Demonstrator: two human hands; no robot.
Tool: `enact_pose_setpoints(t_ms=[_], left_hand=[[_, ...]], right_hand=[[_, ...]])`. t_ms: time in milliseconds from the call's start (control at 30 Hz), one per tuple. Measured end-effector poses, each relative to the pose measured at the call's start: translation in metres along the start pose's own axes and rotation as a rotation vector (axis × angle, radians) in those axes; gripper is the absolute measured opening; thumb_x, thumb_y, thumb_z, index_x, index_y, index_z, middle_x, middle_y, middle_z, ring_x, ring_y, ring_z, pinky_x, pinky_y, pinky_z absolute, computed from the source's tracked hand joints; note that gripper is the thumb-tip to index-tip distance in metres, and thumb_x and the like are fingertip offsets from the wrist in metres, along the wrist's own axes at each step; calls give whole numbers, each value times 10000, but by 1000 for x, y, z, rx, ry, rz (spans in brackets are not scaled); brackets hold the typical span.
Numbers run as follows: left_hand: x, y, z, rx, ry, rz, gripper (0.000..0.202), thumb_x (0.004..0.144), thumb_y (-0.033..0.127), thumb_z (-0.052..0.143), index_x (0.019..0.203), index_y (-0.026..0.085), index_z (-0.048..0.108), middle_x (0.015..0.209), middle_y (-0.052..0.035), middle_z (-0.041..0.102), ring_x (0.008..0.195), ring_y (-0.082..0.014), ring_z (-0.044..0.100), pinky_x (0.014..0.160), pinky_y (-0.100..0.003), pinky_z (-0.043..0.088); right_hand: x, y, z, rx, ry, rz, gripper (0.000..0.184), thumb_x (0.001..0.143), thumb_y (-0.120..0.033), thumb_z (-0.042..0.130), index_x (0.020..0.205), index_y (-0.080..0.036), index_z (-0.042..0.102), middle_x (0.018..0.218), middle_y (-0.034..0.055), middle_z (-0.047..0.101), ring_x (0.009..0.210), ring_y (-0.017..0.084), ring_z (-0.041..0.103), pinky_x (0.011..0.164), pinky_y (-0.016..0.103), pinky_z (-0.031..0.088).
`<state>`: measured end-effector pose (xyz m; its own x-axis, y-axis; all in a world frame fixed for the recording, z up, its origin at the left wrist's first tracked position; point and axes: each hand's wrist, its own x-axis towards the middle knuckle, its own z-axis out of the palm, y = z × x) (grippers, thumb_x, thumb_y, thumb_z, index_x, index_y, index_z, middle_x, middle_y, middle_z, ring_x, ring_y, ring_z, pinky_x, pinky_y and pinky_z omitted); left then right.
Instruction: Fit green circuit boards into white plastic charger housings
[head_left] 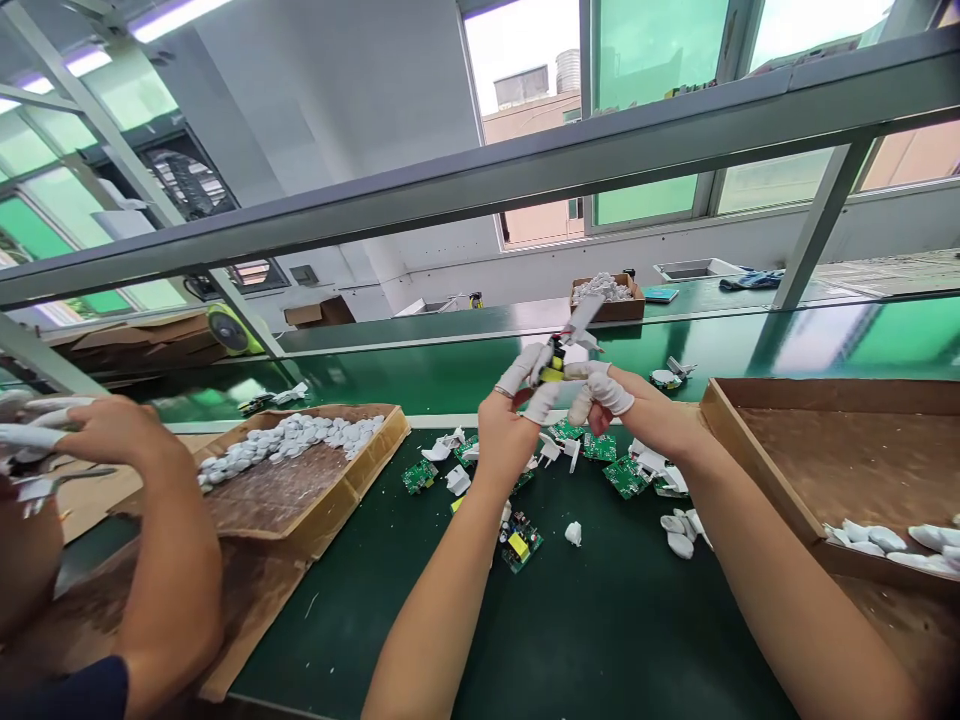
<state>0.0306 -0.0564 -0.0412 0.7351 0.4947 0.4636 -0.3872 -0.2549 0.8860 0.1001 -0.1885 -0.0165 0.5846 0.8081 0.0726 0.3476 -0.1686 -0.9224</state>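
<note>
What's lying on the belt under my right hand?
Green circuit boards and white plastic pieces lie on the green belt below your right hand, which grips a small electronic part. Whatever lies directly beneath the hand is covered and can't be seen.

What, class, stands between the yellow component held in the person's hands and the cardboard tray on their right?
The person's own right hand lies between the yellow component and the tray's slanted wall. Nothing else rises between them; loose white pieces lie flat on the green belt.
</note>
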Motion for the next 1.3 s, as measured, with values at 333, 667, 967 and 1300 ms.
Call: enact_pose_setpoints(t_ms=[333, 667, 967, 1300], left_hand=[[29, 23, -27, -700, 435, -585, 265, 872, 270, 331, 926, 71, 497, 753, -64, 590, 620, -145, 572, 419, -134, 414], [27, 16, -20, -817, 473, -667, 115, 834, 180, 424, 836, 85, 490, 705, -39, 577, 608, -141, 559, 494, -221, 424], [20, 3, -13, -692, 266, -702, 195, 660, 24, 542, 837, 49, 462, 707, -54, 565, 634, -161, 564, 506, -221, 445], [-5, -12, 20, -443, -129, -574, 580, 437, 106, 684, 957, 115, 428, 929, -41, 532, 790, -132, 518, 622, -203, 437]], right_hand=[[14, 24, 72, -1086, -814, 359, 433, 691, -195, 545, 1106, -73, 533, 1043, 142, 519, 939, 276, 503, 737, 384, 433], [11, 34, 96, -1128, -963, 297, 491, 653, -189, 609, 1124, -82, 521, 1083, 146, 500, 962, 284, 493, 757, 403, 433], [-1, -4, 40, -581, -565, -209, 148, 684, -116, 482, 825, -99, 525, 724, 8, 521, 582, 81, 421, 486, 194, 312], [7, 12, 14, -187, 316, -382, 297, 794, -238, 451, 1051, -118, 538, 1002, 38, 549, 842, 98, 521, 732, 201, 431]])
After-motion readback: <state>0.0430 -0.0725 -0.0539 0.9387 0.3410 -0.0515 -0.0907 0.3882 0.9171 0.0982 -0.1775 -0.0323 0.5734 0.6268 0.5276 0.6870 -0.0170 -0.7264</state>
